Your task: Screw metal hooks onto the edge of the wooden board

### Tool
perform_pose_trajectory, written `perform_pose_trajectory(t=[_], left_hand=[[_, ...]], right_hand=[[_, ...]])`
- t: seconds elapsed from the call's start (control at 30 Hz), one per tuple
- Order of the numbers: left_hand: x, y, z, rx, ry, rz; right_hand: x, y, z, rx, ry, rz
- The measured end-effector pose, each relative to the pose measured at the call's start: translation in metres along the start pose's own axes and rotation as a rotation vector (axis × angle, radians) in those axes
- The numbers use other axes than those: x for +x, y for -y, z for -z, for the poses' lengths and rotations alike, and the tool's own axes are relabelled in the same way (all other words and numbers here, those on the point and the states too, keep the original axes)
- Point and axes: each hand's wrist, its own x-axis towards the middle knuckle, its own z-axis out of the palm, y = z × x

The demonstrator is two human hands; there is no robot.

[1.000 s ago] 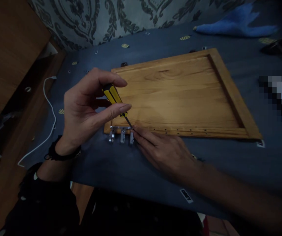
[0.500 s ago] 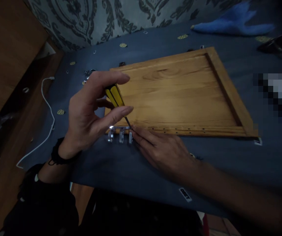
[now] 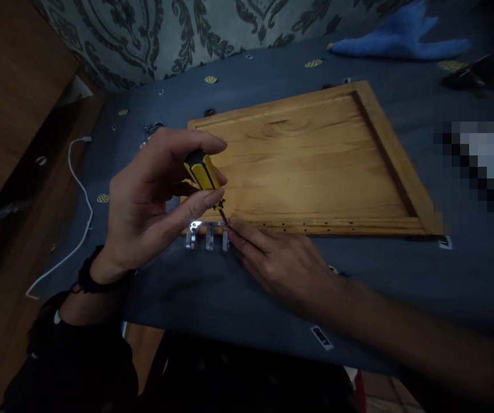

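My left hand (image 3: 143, 201) is curled around a yellow-and-black screwdriver (image 3: 203, 175), with thumb and fingers on its handle. The shaft slants down to the right end of a shiny metal hook rack (image 3: 209, 236), which lies along the near edge of a framed wooden board (image 3: 311, 166). Small dark holes run along that edge. My right hand (image 3: 285, 261) has its fingers together at the screwdriver's tip, against the rack's end and the board. Its fingertips hide whatever is between them.
The board lies on a dark blue patterned sheet (image 3: 178, 310). Behind it is a blue plush toy (image 3: 397, 40). A white cable (image 3: 85, 195) trails at the left, near a wooden panel (image 3: 10, 69). A dark object (image 3: 470, 77) lies at the far right.
The screwdriver's handle has turned slightly, and my left fingers have shifted on it. The whole view has moved a little; my right hand stays at the tip.
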Motion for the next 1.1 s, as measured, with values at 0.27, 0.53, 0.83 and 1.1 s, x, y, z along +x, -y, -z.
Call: perform_pose_trajectory(t=[0.27,0.53,0.83,1.1], left_hand=[[0.001,0.008,0.003,0.051,0.033,-0.081],[0.000,0.002,0.003,0.030,0.024,-0.042],[-0.004,0.003,-0.004,0.051,-0.033,-0.078],[-0.003,-0.003,-0.004,0.028,-0.067,0.022]], right_hand=[[0.003,0.001,0.002,0.011,-0.028,-0.001],[0.004,0.002,0.001,-0.034,-0.024,0.003],[0.004,0.002,0.003,-0.039,-0.027,0.003],[0.004,0.002,0.001,-0.063,-0.033,0.002]])
